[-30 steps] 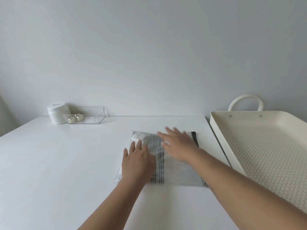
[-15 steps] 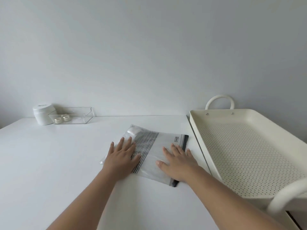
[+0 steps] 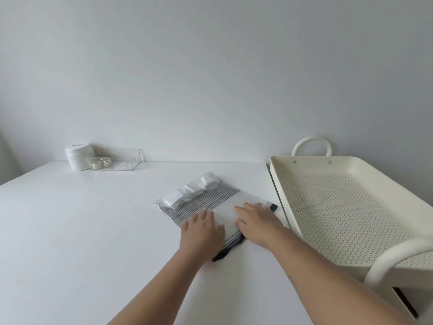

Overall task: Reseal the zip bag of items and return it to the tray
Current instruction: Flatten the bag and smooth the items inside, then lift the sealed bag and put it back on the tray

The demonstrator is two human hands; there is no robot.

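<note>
A clear zip bag [image 3: 206,200] with grey stripes and a dark zip edge lies flat on the white table, turned diagonally. Several white wrapped items [image 3: 189,192] bulge at its far end. My left hand [image 3: 202,231] rests palm down on the bag's near striped part, fingers together. My right hand [image 3: 257,222] lies flat on the bag's near right part, close to the dark zip strip [image 3: 230,248]. Neither hand grips anything. The cream perforated tray [image 3: 351,207] with looped handles stands to the right of the bag, with nothing in it.
A white jar [image 3: 77,157] and a clear plastic box [image 3: 114,159] holding two small round items sit at the table's far left by the wall. The tray's near handle [image 3: 398,256] arches at the right, beyond the table's edge.
The bag has turned so the wrapped items show at its far end. Both hands have slid along the bag toward its near zip end, and the view has shifted left.
</note>
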